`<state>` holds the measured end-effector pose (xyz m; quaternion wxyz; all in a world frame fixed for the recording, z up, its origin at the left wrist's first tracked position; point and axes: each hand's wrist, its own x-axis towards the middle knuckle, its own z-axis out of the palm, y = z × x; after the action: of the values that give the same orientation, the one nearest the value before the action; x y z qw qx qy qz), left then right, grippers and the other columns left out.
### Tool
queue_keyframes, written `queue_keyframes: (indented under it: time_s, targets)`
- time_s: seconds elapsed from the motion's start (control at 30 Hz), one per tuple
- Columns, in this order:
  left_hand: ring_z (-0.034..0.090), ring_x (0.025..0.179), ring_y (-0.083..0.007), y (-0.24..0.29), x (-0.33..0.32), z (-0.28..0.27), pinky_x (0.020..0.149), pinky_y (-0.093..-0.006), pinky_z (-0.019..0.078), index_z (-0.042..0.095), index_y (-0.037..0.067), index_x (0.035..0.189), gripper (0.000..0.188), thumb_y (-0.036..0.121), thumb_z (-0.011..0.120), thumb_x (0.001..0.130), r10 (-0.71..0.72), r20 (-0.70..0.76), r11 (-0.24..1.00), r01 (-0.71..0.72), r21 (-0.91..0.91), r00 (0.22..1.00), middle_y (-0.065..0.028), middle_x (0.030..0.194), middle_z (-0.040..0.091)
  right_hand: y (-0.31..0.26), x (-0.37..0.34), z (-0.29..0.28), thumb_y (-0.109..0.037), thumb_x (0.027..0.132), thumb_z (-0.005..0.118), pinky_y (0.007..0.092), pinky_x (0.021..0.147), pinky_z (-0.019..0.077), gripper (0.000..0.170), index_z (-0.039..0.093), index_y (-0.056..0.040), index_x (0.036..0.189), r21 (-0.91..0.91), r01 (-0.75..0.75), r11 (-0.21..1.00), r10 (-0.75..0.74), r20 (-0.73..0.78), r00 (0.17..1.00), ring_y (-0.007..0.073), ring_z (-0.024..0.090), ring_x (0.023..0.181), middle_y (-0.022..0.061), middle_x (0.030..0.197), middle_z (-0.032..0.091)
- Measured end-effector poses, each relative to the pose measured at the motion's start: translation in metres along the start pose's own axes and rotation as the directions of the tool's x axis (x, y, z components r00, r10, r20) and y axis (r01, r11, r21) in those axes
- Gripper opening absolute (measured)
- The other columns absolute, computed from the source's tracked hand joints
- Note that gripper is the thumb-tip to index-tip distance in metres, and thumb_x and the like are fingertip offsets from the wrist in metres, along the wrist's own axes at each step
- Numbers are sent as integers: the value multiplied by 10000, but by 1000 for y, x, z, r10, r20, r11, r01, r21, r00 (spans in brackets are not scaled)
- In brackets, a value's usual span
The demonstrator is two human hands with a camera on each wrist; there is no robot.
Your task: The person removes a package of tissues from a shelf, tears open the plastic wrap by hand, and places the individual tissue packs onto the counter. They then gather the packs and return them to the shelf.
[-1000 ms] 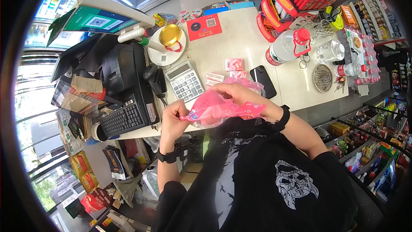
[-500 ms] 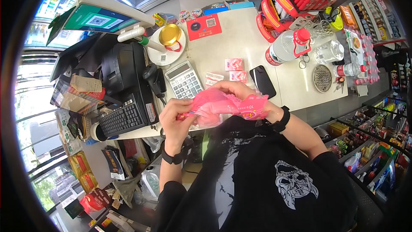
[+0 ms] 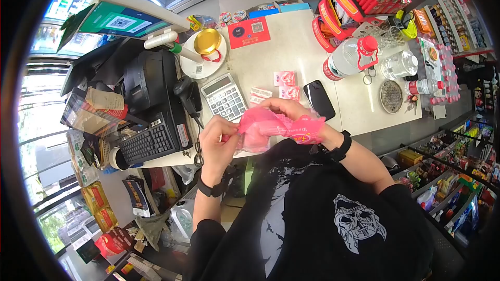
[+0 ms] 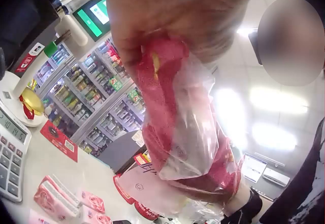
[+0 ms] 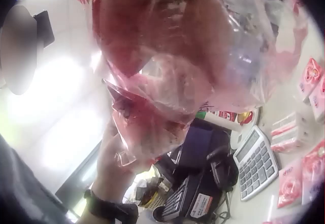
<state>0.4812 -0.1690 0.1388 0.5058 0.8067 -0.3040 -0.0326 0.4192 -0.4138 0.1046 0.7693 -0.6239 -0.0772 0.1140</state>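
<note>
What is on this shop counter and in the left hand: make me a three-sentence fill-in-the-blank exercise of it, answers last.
1. The left hand pinches the ____ plastic bag.
2. The large water bottle has a ____ cap.
3. In the head view, the smartphone lies to the ____ of the calculator.

Missing words: pink; red; right.

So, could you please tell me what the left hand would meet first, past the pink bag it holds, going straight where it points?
Probably the calculator, ahead of the left hand in the head view, though height is unclear and the hand might pass above.
</note>
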Motion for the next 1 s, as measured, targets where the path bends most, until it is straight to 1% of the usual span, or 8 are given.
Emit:
queue_keyframes:
  time_s: [0.13,0.23,0.37,0.4,0.5,0.63,0.8,1.0]
  targets:
    - [654,733,-177,4,-2,2,600,-268,462,557,2,775,239,-183,685,695,-36,-4,999,36,5,999,-117,858,687,12,-1,-4,-139,899,799,241,855,523,461,598,-26,1299,97,-49,994,49,-4,999,69,642,1018,11,1071,668]
    - [637,716,-191,4,1,5,611,-269,458,564,-2,820,238,-189,659,708,56,-53,998,-56,-7,997,-127,875,688,31,-10,-14,-157,930,769,262,866,546,416,604,-18,1286,121,68,990,-54,-112,992,86,657,1018,19,1080,684]
    - [644,823,-176,-21,-15,-19,707,-281,521,560,-4,890,209,-189,595,799,-63,-157,992,45,-114,986,-137,973,694,45,-15,-46,-192,1012,668,302,852,570,302,613,1,1237,98,126,987,-62,-492,868,127,681,1009,69,1118,719]
    - [635,861,-163,-23,-18,-28,735,-276,524,548,5,929,214,-179,589,826,-109,-203,979,70,-192,973,-137,1034,681,46,-16,-60,-196,998,687,304,848,567,324,610,24,1224,105,-2,994,64,-591,804,138,688,1009,84,1096,724]
    - [605,910,-124,-35,-28,-50,777,-247,524,494,36,1031,216,-117,582,906,-277,-346,925,151,-348,897,-119,1149,632,39,-17,-79,-189,984,703,305,842,569,338,608,41,1213,91,-7,996,62,-613,788,148,702,963,92,1077,726]
    - [577,1020,-106,-55,-56,-67,876,-252,485,510,61,1133,82,62,527,1052,-555,-411,773,266,-576,723,-88,1214,611,73,-1,-88,-259,875,805,327,793,587,563,585,72,1274,-352,-380,856,153,-529,834,202,729,871,151,995,737]
    - [587,1107,-126,-54,-106,-65,940,-285,487,497,42,1370,302,83,484,1071,-615,-451,726,243,-643,647,-83,1284,591,98,27,-72,-440,777,829,436,836,573,688,629,49,1219,-590,-493,639,181,-508,842,368,734,937,235,1028,733]
    - [565,1269,-206,-27,-196,-65,1078,-365,467,260,133,1623,771,-135,509,945,-635,-476,658,103,-746,609,-119,1441,532,127,44,-74,-503,833,773,439,807,572,570,697,39,992,-687,-567,455,243,-517,821,365,734,942,251,970,738]
